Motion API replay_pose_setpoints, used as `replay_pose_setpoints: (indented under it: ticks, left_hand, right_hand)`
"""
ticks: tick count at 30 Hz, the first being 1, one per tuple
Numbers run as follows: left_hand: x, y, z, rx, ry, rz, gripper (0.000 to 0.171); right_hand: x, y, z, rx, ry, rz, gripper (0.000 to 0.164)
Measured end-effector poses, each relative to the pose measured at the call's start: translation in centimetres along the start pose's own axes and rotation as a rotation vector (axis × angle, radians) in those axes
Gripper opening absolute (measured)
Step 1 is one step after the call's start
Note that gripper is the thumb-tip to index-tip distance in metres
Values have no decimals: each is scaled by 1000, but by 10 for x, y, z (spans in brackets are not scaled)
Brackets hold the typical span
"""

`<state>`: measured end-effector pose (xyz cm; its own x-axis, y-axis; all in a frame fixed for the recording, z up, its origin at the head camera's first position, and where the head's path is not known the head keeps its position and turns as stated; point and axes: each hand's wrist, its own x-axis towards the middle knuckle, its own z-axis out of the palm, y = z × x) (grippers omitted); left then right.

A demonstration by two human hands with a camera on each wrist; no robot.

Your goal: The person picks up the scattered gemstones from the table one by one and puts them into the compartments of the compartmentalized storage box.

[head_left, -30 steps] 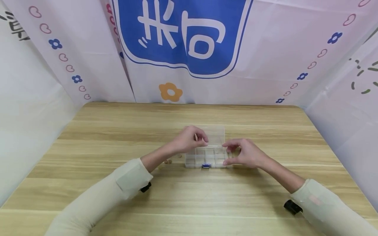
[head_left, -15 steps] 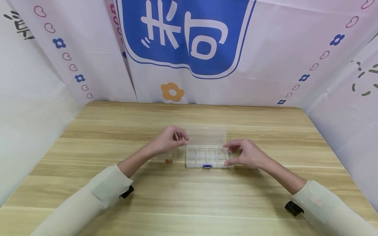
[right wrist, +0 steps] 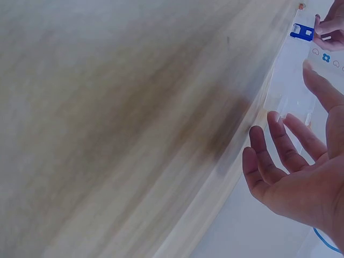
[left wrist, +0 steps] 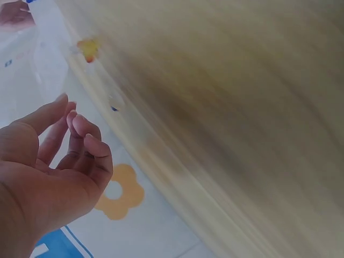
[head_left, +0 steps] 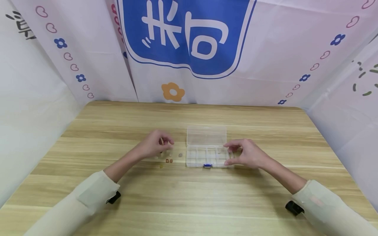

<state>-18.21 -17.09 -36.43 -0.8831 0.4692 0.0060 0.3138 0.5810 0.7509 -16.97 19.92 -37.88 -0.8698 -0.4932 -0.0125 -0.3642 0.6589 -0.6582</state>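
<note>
Plastic compartment box (head_left: 196, 164): frame centre, long axis left-right.
Orange pieces (head_left: 171, 161): left of box, nearer left hand (head_left: 154, 144).
Left hand: loosely curled, nothing visibly held.
Right hand (head_left: 247, 154): grips box's right end.

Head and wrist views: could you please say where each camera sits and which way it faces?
Head: worn on the head, facing forward and down at the table and clear box; left hand, right hand and sleeves show.
Left wrist: worn there, looking past the left hand across the table; part of the right hand shows.
Right wrist: worn there, looking past the right hand toward the clear box; the left hand shows too.
Head and right wrist views share the blue latch.
</note>
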Motion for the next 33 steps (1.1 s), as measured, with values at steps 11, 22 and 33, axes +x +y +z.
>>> replay_pose_setpoints:
  ticks: [11, 22, 33]
  left_hand:
    - [-12, -18, -13, 68, 5, -96, 9]
    - [-16, -28, -18, 103, -14, -97, 4]
    - [-14, -28, -18, 104, -45, -110, 5]
  right_hand:
    - [0, 0, 0, -4, 5, -3, 63]
    - [0, -1, 0, -4, 4, 5, 62]
    - [1, 0, 0, -10, -1, -2, 62]
